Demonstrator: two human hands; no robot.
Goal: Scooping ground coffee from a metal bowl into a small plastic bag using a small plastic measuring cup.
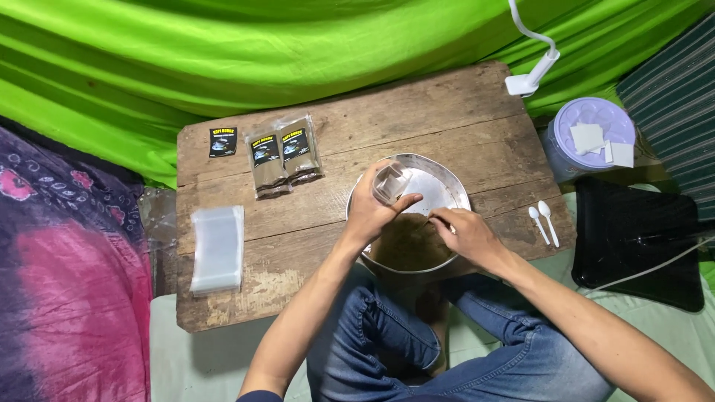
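**Clear pouch over the metal bowl**

Clear pouch up in the left hand, fingers grasping it, a pale label showing through. Beneath the fingers the wooden board lies bare toward its far edge. Metal bowl holds brown powder; right hand fingertips pinched above it, contents unclear.

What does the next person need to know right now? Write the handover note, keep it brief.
Left hand: holds a small clear pouch over the metal tray.
Right hand: fingers pinched low at the tray; what they hold cannot be told.
Things: brown powder lies in the near half of the tray. Two filled packs and a loose dark label lie at the far left of the wooden board; a stack of empty pouches at near left; two white spoons at right.
Done: two packs filled.
Left: powder remains; the held pouch looks empty.
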